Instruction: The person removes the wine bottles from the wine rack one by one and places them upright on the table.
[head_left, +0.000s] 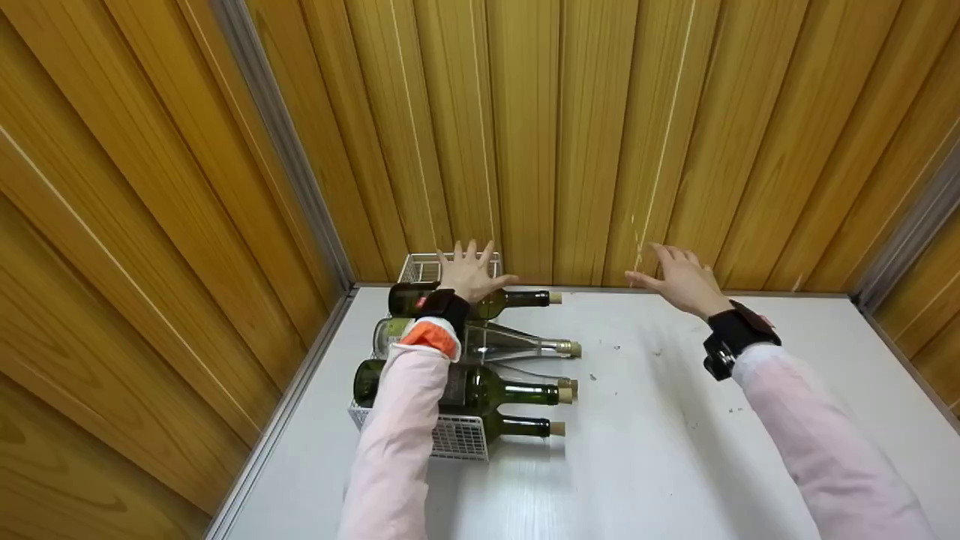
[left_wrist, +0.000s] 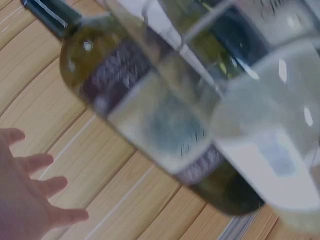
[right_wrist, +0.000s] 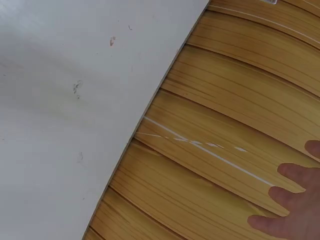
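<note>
My left hand is spread with straight fingers above the far end of a white wire rack, near the farthest dark wine bottle. Several corked bottles lie in the rack, necks pointing right, among them a clear bottle and a green bottle. My left forearm hides their middles. Seen from the left wrist, a bottle with a purple and cream label lies beside the hand, apart from its fingers. Out to the right, my right hand holds nothing, fingers extended and thumb apart.
The rack stands on the left part of a white tabletop that bears small dark marks. Wood-patterned panels rise behind the table and on both sides, with grey metal strips at the corners.
</note>
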